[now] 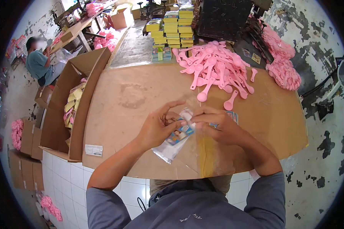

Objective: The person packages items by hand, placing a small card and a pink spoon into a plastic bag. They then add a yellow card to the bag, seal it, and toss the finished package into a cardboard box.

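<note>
A clear plastic packet [168, 151] with a blue printed card [180, 134] inside lies tilted between my hands over the cardboard-covered table [122, 114]. My left hand [162, 124] is closed on the packet, thumb across its upper part. At the packet's top edge, my right hand [214, 122] pinches the plastic; its fingertips are slightly blurred. Partly hidden behind my right hand is a small stack of blue cards [233, 117]. Beyond my hands spreads a pile of pink plastic spoons [214, 66], with a single spoon [231, 100] lying nearer.
A large open carton [88, 110] holding yellow and pink packets stands left of the table. Stacks of yellow-edged cards [172, 32] rise at the back. Pink bundles [281, 68] lie at the right. Another person [40, 63] sits at the far left.
</note>
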`<move>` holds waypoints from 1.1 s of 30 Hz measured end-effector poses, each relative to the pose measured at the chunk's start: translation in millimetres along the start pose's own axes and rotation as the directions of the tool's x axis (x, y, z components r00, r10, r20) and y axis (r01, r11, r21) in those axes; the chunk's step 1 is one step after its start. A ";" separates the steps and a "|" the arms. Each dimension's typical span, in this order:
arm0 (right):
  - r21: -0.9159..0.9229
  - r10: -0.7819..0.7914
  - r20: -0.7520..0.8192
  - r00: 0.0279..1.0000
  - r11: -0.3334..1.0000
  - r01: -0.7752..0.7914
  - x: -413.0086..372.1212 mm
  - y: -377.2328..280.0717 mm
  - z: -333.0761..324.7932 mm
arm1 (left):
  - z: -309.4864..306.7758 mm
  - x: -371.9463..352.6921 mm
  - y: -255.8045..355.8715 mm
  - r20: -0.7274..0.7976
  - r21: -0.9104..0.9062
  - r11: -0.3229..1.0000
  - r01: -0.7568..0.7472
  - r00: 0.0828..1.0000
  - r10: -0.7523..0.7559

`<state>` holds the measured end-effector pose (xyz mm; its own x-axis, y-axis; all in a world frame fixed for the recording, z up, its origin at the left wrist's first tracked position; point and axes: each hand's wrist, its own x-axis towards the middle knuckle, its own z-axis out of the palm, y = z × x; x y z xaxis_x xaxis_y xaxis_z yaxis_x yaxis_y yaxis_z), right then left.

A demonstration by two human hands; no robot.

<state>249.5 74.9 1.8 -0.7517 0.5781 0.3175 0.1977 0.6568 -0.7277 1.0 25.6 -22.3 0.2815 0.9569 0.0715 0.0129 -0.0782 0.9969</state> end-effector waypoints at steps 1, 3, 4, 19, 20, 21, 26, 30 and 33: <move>-0.005 -0.061 0.081 0.995 0.998 0.062 1.1 -0.1 -2.5 | 0.5 -0.1 -0.9 0.011 0.016 1.000 0.015 1.000 -0.015; -0.125 0.089 0.065 0.994 0.989 -0.081 -4.2 13.1 -24.4 | 0.1 2.4 -6.7 -0.018 0.015 1.000 0.012 1.000 -0.012; -0.184 0.161 0.052 0.986 0.972 -0.149 -8.3 23.5 -40.2 | -0.7 2.9 -8.2 -0.036 0.015 1.000 0.010 0.999 -0.010; -0.123 0.249 -0.055 0.967 0.959 -0.254 -9.9 8.9 -56.4 | -0.9 2.5 3.8 -0.036 -0.112 0.990 0.085 0.995 -0.089; -0.132 0.170 -0.051 0.984 0.976 -0.175 -5.5 1.1 -52.6 | 0.2 1.9 4.9 -0.032 -0.109 0.990 0.095 0.995 -0.099; -0.141 0.090 -0.045 0.995 0.985 -0.095 -3.2 -4.5 -50.8 | 1.1 1.1 6.0 -0.030 -0.106 0.989 0.104 0.994 -0.108; -0.118 0.060 -0.009 0.998 0.991 -0.061 1.7 -10.6 -47.7 | 0.4 -1.2 6.6 -0.022 -0.041 0.993 0.110 0.994 -0.111; -0.283 -0.015 0.071 0.997 0.958 0.035 8.6 -20.1 -42.9 | -0.1 -2.2 2.7 0.007 0.040 0.995 0.091 0.996 -0.092; -0.236 0.218 0.167 0.961 0.956 -0.176 17.6 -41.3 -41.3 | 2.4 -3.4 6.1 0.023 0.093 0.991 0.101 0.994 -0.104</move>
<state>254.0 78.0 62.5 -0.7848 0.6182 0.0446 0.4698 0.6402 -0.6079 2.4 21.2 -16.5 0.3009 0.9531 -0.0333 0.1304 -0.0065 0.9914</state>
